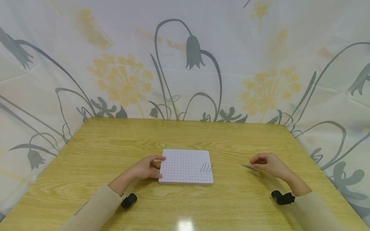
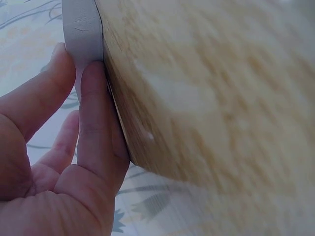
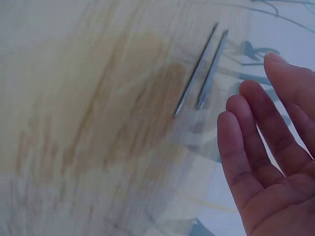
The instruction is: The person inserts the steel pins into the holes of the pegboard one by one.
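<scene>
A white pegboard (image 1: pixel 185 166) with rows of small holes lies on the table, and several thin metal pins (image 1: pixel 206 167) stand slanted on its right part. My left hand (image 1: pixel 145 167) holds the board's left edge, forefinger on the upper rim and thumb against the side lower down. In the left wrist view, fingers (image 2: pixel 93 123) press against the board's pale edge (image 2: pixel 82 39). To the right of the board, my right hand (image 1: pixel 267 165) hovers low with bent, relaxed fingers. In the right wrist view two slim metal pins (image 3: pixel 197 69) lie side by side, apart from the fingertips.
The wooden table (image 1: pixel 188 203) runs back to a flower-printed cloth (image 1: pixel 185 80), which also hangs at both sides. A black wrist camera (image 1: pixel 129 201) sits at the left wrist, and another black camera (image 1: pixel 282 197) at the right.
</scene>
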`<state>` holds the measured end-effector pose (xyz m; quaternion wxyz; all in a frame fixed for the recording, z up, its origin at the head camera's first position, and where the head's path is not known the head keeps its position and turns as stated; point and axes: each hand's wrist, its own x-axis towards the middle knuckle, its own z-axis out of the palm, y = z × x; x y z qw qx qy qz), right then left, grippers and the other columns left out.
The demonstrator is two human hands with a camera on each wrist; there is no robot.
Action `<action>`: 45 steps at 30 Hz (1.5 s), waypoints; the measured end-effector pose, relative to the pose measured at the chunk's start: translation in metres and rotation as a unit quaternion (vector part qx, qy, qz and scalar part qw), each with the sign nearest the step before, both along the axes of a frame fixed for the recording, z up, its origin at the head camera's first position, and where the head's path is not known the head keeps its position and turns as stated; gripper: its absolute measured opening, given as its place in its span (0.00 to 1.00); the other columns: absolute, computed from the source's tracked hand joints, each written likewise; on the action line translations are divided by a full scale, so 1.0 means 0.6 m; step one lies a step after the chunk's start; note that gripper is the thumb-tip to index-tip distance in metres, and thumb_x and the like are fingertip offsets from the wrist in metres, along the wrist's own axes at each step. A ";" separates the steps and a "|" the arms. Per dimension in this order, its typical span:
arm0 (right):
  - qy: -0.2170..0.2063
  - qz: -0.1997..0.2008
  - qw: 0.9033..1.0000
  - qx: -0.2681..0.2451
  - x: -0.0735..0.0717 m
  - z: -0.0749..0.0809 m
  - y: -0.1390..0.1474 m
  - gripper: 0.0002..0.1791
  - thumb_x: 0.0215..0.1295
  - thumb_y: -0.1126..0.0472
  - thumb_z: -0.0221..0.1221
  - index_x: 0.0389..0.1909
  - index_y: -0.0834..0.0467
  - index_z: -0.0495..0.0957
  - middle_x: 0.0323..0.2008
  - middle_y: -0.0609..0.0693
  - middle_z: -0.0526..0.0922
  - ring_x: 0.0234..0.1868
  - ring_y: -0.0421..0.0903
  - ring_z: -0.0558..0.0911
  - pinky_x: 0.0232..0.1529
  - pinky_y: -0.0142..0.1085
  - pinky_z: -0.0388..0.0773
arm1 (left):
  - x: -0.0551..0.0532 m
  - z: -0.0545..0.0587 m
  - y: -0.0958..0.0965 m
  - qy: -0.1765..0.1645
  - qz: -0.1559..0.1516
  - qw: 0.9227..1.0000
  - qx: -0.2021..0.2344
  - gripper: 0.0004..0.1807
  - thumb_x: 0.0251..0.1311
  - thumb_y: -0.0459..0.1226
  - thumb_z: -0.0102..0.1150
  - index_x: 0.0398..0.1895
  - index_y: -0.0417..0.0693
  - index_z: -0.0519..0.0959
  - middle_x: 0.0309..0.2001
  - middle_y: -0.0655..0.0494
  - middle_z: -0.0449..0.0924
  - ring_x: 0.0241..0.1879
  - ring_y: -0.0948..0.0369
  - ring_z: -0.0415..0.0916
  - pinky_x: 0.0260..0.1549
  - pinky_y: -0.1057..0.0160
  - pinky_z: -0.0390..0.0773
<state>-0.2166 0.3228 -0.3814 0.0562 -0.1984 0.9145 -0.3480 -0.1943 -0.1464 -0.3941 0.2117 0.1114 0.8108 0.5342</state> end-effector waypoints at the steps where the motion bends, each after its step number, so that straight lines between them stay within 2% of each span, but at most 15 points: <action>1: -0.002 0.001 1.000 0.004 -0.003 -0.002 0.001 0.10 0.61 0.63 0.61 0.40 0.65 0.80 0.37 0.53 0.81 0.36 0.43 0.79 0.36 0.34 0.76 | 0.000 0.001 0.000 0.000 0.001 1.000 -0.001 0.36 0.49 0.25 0.66 0.64 0.36 0.64 0.45 0.41 0.68 0.34 0.58 0.74 0.33 0.61 0.76; 11: -0.045 0.036 0.998 0.012 -0.020 -0.021 0.001 0.11 0.61 0.63 0.61 0.40 0.66 0.79 0.34 0.50 0.80 0.33 0.41 0.78 0.34 0.34 0.75 | -0.003 0.004 0.001 0.002 0.013 1.000 -0.012 0.36 0.48 0.24 0.67 0.63 0.37 0.66 0.44 0.42 0.70 0.35 0.57 0.74 0.33 0.62 0.76; 23: -0.069 0.017 0.997 0.031 -0.022 -0.012 -0.016 0.06 0.60 0.64 0.62 0.32 0.65 0.80 0.28 0.48 0.78 0.28 0.43 0.72 0.30 0.34 0.70 | -0.003 0.006 0.002 0.000 0.016 1.000 -0.013 0.36 0.48 0.24 0.67 0.63 0.37 0.66 0.43 0.42 0.69 0.34 0.57 0.74 0.33 0.62 0.76; 45: -0.088 0.044 0.995 0.030 -0.021 -0.017 -0.016 0.07 0.67 0.64 0.54 0.34 0.66 0.76 0.28 0.49 0.75 0.28 0.43 0.69 0.29 0.33 0.67 | 0.001 0.000 0.002 0.006 0.013 1.000 -0.013 0.36 0.48 0.25 0.67 0.63 0.37 0.66 0.44 0.42 0.69 0.36 0.56 0.75 0.34 0.62 0.76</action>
